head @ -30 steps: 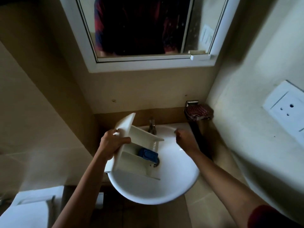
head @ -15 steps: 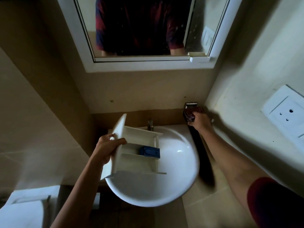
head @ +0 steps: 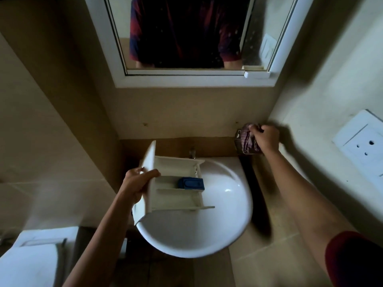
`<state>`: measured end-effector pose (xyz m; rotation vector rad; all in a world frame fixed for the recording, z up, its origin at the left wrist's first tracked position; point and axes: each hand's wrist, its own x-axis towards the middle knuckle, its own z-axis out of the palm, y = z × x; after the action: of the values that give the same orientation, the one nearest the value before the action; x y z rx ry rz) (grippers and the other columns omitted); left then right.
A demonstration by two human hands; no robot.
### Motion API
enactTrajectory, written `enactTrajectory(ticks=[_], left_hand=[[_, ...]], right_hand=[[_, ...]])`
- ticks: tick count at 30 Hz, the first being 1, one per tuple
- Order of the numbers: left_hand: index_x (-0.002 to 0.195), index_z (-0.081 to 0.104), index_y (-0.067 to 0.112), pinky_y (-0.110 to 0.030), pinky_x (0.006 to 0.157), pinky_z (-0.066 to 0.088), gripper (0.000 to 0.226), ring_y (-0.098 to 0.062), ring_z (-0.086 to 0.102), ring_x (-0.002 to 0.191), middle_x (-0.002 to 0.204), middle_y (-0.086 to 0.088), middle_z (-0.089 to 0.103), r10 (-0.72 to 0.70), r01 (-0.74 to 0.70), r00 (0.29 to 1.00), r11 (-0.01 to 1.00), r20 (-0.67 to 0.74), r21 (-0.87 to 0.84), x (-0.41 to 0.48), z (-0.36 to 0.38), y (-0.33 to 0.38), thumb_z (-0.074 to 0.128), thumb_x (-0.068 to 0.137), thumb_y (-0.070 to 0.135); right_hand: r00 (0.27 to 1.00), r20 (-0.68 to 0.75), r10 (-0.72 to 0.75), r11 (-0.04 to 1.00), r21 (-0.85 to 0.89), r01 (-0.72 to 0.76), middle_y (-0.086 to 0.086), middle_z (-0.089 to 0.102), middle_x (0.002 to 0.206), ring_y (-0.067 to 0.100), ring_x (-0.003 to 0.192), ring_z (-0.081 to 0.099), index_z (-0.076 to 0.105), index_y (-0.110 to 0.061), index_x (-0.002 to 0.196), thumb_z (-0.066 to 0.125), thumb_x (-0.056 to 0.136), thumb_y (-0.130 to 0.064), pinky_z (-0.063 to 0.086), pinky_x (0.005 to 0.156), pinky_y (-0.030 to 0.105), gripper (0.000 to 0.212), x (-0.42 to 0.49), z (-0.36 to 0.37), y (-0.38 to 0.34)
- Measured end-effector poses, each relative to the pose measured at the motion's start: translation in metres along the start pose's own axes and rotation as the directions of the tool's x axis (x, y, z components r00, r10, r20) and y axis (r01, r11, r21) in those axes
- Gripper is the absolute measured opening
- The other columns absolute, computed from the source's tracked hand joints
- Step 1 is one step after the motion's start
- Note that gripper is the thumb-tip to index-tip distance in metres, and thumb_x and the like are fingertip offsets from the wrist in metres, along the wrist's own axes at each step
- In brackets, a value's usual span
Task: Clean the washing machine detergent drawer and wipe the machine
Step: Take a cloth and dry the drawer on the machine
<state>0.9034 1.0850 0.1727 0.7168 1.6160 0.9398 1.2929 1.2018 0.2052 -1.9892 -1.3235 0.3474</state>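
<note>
Room: dim bathroom corner with beige tiled walls; a white-framed mirror (head: 186,34) hangs above a white sink (head: 186,251). A socket (head: 364,146) is on the right wall and a toilet (head: 31,262) sits at lower left.
Drawer: the drawer (head: 165,198) is out of the machine and held roughly level over the sink's left side, compartments up. No washing machine is in view.
Left hand: the left hand (head: 137,183) grips the drawer's front panel, thumb on the inner face and fingers behind it.
Right hand: the right hand (head: 266,139) reaches to the back right corner, fingers curled round a cloth (head: 247,139) by the wall.
Progress: early, by the look of it. The drawer has been brought to the sink, but no water shows at the tap (head: 192,153) and the basin looks dry. Washing the drawer, refitting it and wiping the machine all seem left to do.
Materials: the drawer is hard white plastic with thin dividers, box-shaped compartments and a curved front. A glossy blue cap (head: 191,183) sits in the middle compartment. The sink is rounded glazed ceramic with a bright glint. The cloth is dark, checked, soft and crumpled.
</note>
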Motion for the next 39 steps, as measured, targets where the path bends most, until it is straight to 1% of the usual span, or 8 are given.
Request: enactTrajectory(ticks=[5, 11, 15, 24, 27, 33, 36, 39], left_hand=[[0.125, 0.055, -0.005, -0.018, 0.038, 0.045, 0.060, -0.021, 0.057, 0.064, 0.090, -0.015, 0.060, 0.001, -0.002, 1.000, 1.000, -0.019, -0.023, -0.006, 0.001, 0.000, 0.080, 0.072, 0.010], [0.118, 0.057, -0.008, -0.016, 0.036, 0.040, 0.069, -0.019, 0.052, 0.059, 0.085, -0.014, 0.055, 0.012, -0.013, 0.999, 1.000, -0.043, -0.028, -0.016, -0.001, -0.005, 0.085, 0.060, 0.018], [0.120, 0.055, -0.010, -0.016, 0.037, 0.037, 0.063, -0.018, 0.046, 0.053, 0.069, -0.009, 0.052, 0.015, -0.017, 0.999, 0.999, -0.050, -0.045, -0.018, -0.005, -0.013, 0.082, 0.068, 0.013], [0.092, 0.057, 0.006, -0.014, 0.035, 0.028, 0.027, -0.010, 0.034, 0.035, 0.056, -0.004, 0.038, 0.042, -0.047, 0.997, 0.996, -0.066, -0.082, -0.033, -0.013, -0.028, 0.077, 0.074, 0.012], [0.090, 0.058, 0.007, -0.016, 0.037, 0.030, 0.026, -0.016, 0.038, 0.046, 0.062, -0.008, 0.043, 0.039, -0.046, 0.996, 0.995, -0.081, -0.091, -0.040, -0.022, -0.033, 0.077, 0.074, 0.014], [0.091, 0.057, 0.011, -0.020, 0.042, 0.031, 0.032, -0.019, 0.038, 0.055, 0.074, -0.010, 0.042, 0.012, -0.030, 0.989, 0.992, -0.148, -0.123, -0.053, -0.039, -0.048, 0.080, 0.069, 0.015], [0.091, 0.056, 0.011, -0.021, 0.043, 0.032, 0.040, -0.018, 0.038, 0.057, 0.077, -0.010, 0.043, 0.011, -0.034, 0.987, 0.989, -0.160, -0.144, -0.061, -0.047, -0.053, 0.083, 0.062, 0.019], [0.093, 0.058, 0.009, -0.020, 0.042, 0.035, 0.037, -0.018, 0.040, 0.056, 0.076, -0.011, 0.045, 0.010, -0.037, 0.984, 0.988, -0.177, -0.151, -0.068, -0.052, -0.054, 0.082, 0.066, 0.018]], right_hand=[[0.961, 0.099, 0.260, 0.849, 0.450, -0.276, 0.014, 0.072, 0.092, 0.027, 0.088, 0.069, 0.073, -0.007, 0.088, 0.075, 0.061, -0.057, 0.057, 0.080, 0.042, 0.057, 0.006, -0.002, -0.015], [0.963, 0.267, -0.030, 0.999, -0.008, 0.034, 0.007, 0.060, 0.061, 0.019, 0.059, 0.057, 0.065, -0.012, 0.066, 0.065, 0.080, -0.056, 0.043, 0.053, 0.029, 0.047, -0.008, -0.002, -0.028], [0.961, 0.276, 0.000, 0.991, 0.131, -0.038, 0.006, 0.060, 0.072, 0.016, 0.070, 0.055, 0.070, -0.006, 0.080, 0.066, 0.083, -0.048, 0.038, 0.059, 0.028, 0.043, -0.012, 0.003, -0.032], [0.671, 0.723, 0.166, 0.481, 0.535, -0.695, 0.005, 0.064, 0.107, 0.022, 0.098, 0.059, 0.061, -0.019, 0.110, 0.048, 0.095, -0.040, 0.049, 0.071, 0.039, 0.029, -0.030, 0.010, -0.043], [0.640, 0.729, 0.244, 0.583, 0.418, -0.697, 0.007, 0.065, 0.103, 0.023, 0.090, 0.060, 0.061, -0.017, 0.100, 0.053, 0.093, -0.040, 0.049, 0.068, 0.040, 0.025, -0.045, 0.022, -0.044], [0.882, 0.470, 0.014, 0.883, 0.408, -0.232, 0.006, 0.070, 0.108, 0.022, 0.105, 0.064, 0.072, -0.009, 0.103, 0.081, 0.049, -0.062, 0.051, 0.091, 0.033, 0.076, -0.069, 0.054, -0.045], [0.777, 0.620, 0.112, 0.776, 0.434, -0.458, 0.009, 0.066, 0.110, 0.023, 0.107, 0.061, 0.064, -0.002, 0.113, 0.083, 0.067, -0.031, 0.050, 0.088, 0.035, 0.057, -0.082, 0.054, -0.059], [0.558, 0.814, 0.165, 0.613, 0.359, -0.704, 0.014, 0.065, 0.105, 0.028, 0.103, 0.060, 0.060, 0.000, 0.105, 0.096, 0.027, -0.025, 0.049, 0.093, 0.037, 0.090, -0.085, 0.048, -0.062]])
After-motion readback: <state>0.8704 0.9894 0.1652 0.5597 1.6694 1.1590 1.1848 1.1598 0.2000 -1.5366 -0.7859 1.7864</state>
